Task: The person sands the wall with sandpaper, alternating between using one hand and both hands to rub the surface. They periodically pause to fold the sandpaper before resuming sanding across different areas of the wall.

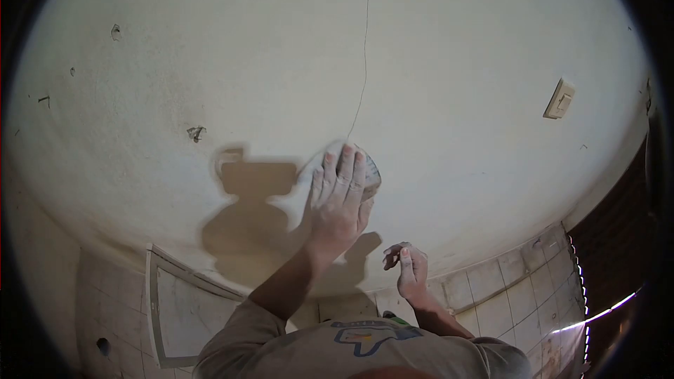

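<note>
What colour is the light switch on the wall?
The light switch is cream; it shows best in the head view, toward the right.

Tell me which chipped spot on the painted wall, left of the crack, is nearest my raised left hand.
The ragged chipped spot just off the upper left of the shadow; the others lie farther left.

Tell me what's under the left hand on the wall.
Past the left hand shows the right side of a pale, dusty sheet with dark printed marks. The hand covers its middle; whether the thin crack in the wall continues behind them cannot be seen.
</note>
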`<state>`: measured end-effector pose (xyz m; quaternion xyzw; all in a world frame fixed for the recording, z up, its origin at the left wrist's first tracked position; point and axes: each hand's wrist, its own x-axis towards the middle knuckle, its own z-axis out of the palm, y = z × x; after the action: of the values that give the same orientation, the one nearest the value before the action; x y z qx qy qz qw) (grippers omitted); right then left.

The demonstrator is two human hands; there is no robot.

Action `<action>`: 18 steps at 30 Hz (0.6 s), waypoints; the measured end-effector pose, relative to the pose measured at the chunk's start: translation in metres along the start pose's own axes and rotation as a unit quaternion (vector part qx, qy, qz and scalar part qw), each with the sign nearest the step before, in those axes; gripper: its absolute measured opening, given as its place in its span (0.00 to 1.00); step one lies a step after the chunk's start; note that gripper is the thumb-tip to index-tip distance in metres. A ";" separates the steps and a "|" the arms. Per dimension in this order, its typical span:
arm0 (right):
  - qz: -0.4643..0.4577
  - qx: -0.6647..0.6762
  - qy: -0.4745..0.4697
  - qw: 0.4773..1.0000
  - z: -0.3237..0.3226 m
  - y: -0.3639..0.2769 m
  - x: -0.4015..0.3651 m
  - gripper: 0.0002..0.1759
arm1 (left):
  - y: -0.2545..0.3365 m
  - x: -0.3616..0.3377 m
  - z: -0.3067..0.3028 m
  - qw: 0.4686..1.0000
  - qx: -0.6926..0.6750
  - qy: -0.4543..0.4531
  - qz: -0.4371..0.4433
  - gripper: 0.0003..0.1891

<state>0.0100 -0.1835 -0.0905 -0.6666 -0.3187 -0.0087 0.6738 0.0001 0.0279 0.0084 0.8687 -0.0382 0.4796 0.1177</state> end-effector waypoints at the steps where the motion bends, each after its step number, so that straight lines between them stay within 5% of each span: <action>1: -0.005 -0.009 -0.017 1.000 0.002 -0.002 0.000 0.25 | 0.002 -0.014 0.010 0.999 0.011 -0.028 -0.017 0.34; 6: -0.046 -0.102 -0.169 0.979 -0.019 0.014 0.003 0.22 | -0.019 -0.071 0.040 0.995 0.049 -0.013 -0.081 0.34; 12: -0.038 -0.081 -0.145 0.985 -0.057 0.025 0.012 0.24 | -0.008 0.002 -0.009 0.979 0.197 0.019 -0.051 0.28; 18: -0.044 -0.061 -0.144 0.987 -0.097 0.042 0.003 0.25 | 0.004 0.024 0.003 0.985 0.086 0.146 -0.044 0.26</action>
<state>0.0717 -0.2656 -0.1178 -0.6861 -0.4399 0.0383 0.5782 0.0143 0.0246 0.0280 0.7968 0.0588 0.5975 0.0680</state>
